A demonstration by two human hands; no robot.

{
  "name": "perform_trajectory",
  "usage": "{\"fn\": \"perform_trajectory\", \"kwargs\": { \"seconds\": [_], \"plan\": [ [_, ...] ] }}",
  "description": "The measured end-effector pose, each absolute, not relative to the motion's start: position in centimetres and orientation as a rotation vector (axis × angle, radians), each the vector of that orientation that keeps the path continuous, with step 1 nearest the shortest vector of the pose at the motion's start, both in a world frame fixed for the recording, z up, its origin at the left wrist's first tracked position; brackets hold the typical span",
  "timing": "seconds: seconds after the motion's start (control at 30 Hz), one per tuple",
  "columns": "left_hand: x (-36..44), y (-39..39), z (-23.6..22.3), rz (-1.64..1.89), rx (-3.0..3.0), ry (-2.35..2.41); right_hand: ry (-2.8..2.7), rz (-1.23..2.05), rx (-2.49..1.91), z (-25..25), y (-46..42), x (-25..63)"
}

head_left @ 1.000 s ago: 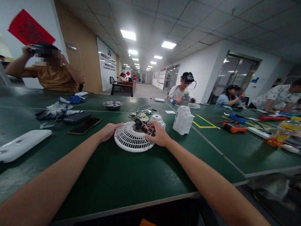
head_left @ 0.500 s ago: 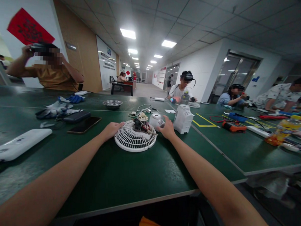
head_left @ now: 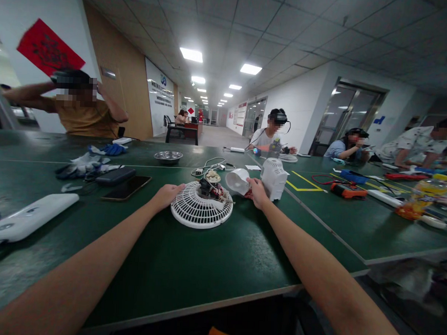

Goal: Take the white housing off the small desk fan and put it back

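Observation:
My left hand grips the left rim of a round white fan grille, which lies flat on the green table. On the grille sits a fan motor with exposed dark parts and red wires. My right hand is closed on a white cup-shaped motor cover, tipped so its open end faces left. The cover is apart from the motor, to its right. A white fan base stands upright just beyond my right hand. A pale cable loops behind the grille.
To the left lie a phone, a dark case, gloves and a white device. A metal bowl stands farther back. An orange multimeter and a drink bottle are right. Several people sit or lean around the table.
My right hand has lifted the motor cover off the motor's side and moved it right, turning its open end into view. My left hand stays on the grille.

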State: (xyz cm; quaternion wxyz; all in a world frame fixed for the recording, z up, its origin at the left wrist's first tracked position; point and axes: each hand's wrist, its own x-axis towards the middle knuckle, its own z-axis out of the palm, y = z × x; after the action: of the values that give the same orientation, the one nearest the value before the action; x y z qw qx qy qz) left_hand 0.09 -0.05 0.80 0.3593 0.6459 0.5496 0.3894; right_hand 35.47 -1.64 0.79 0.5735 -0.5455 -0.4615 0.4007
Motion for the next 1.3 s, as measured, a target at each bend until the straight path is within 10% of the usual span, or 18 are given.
{"fn": "perform_trajectory", "kwargs": {
  "seconds": [1.3],
  "plan": [
    [-0.3,0.1,0.4,0.976,1.778,1.397,-0.943,1.318,-1.088,0.1,-1.0,37.3]
  ]
}}
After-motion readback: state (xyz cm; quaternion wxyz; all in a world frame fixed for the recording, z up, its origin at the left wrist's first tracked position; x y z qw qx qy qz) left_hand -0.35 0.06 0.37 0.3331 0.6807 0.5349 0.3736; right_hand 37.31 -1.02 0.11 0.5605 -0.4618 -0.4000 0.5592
